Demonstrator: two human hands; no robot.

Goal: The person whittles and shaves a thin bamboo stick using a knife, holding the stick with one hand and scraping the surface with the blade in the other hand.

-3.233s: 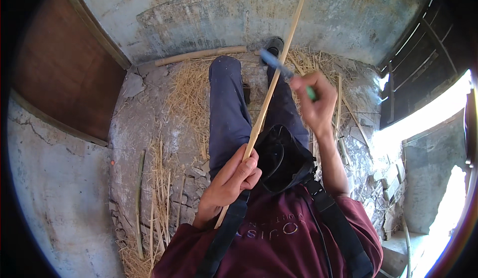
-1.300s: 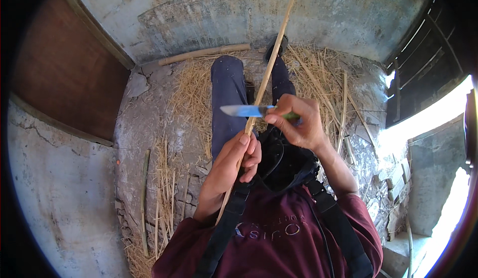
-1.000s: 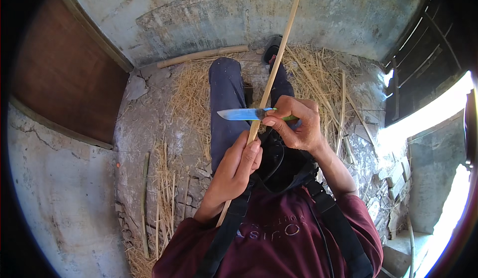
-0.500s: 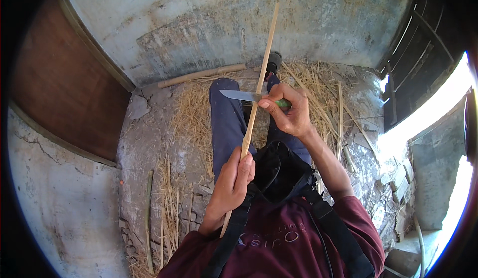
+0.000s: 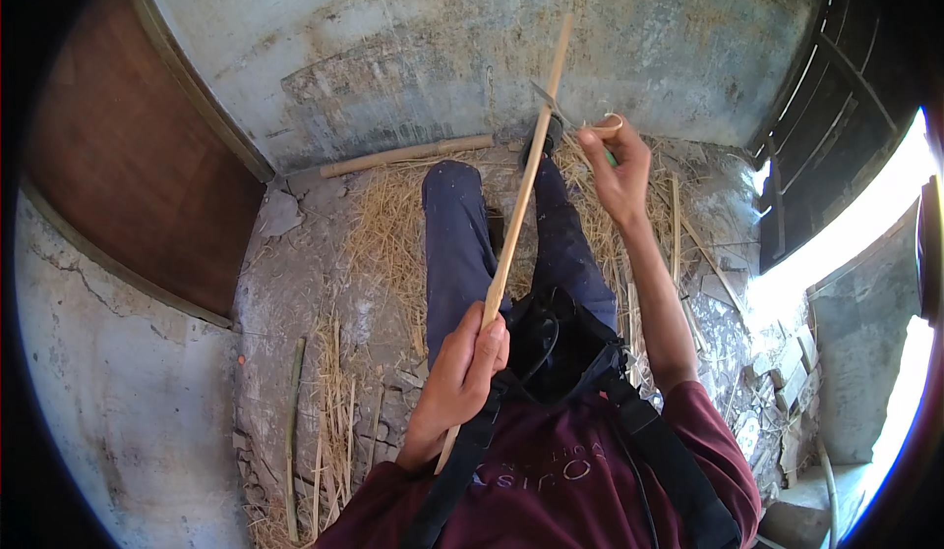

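Note:
A long pale strip of bamboo (image 5: 523,210) slants up from beside my body toward the far wall. My left hand (image 5: 464,367) is wrapped round its lower part, close to my chest. Farther out, my right hand (image 5: 621,168) grips a knife (image 5: 547,100) by its green handle, partly hidden by the fingers. The thin blade crosses the strip near its far end. A pale curl of shaving (image 5: 608,126) stands out above my right fingers.
Heaps of shavings (image 5: 379,225) cover the floor on both sides of my legs. A bamboo pole (image 5: 408,154) lies along the wall's foot. Thin sticks (image 5: 295,441) lie at the left, broken tiles (image 5: 787,372) at the right. A black open bag (image 5: 560,343) hangs at my waist.
My right hand and the knife have moved away from me along the strip toward its far end. A curled shaving now shows at the right hand. My left hand keeps its hold.

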